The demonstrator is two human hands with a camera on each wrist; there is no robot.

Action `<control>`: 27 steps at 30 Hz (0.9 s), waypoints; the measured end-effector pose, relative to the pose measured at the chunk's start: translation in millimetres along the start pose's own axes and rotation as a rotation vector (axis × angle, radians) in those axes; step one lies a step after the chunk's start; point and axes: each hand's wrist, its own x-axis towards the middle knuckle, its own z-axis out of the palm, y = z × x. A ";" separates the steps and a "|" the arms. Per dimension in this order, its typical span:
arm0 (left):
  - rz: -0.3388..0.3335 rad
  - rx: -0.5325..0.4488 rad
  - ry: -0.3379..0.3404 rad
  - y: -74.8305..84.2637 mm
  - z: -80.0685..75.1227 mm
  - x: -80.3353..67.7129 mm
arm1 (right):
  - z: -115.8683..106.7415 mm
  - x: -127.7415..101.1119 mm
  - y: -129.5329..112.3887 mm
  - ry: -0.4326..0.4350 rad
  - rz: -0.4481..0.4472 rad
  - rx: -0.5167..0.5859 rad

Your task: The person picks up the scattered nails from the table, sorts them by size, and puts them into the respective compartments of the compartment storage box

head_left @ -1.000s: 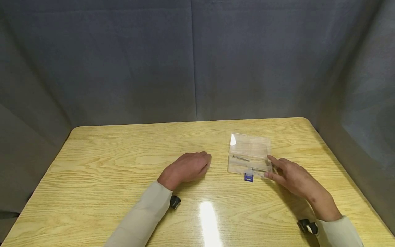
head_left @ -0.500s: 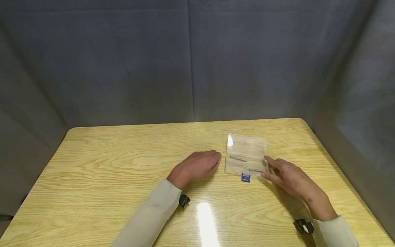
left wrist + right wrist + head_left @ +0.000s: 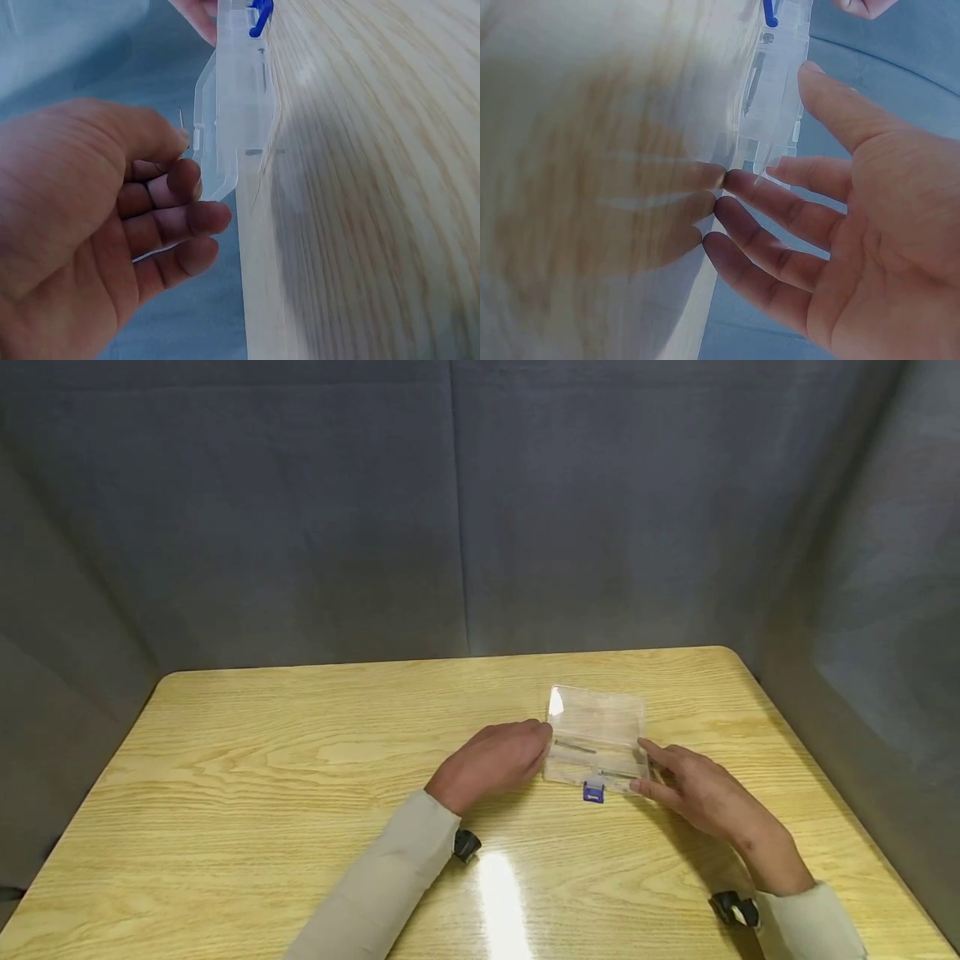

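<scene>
Left hand [image 3: 495, 762] lies on the desk [image 3: 262, 777], fingers loosely curled, tips at the left end of the clear case [image 3: 597, 739]; contact unclear, nothing gripped. Right hand [image 3: 697, 789] open, fingers nearly straight, tips at the case's right end, thumb by its near right corner. Case lies flat, lid down, right of desk centre, toward the far edge. Blue clasp [image 3: 593, 792] sticks out on its near side.
</scene>
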 end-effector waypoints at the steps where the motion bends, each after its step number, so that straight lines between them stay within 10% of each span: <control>1: 0.001 0.004 0.002 0.7 0.0 1.3 | 0.0 0.3 -0.2 0.001 -0.003 0.000; 27: 0.000 -0.012 0.021 15.5 3.5 22.6 | -0.1 0.8 -0.4 0.001 0.011 -0.019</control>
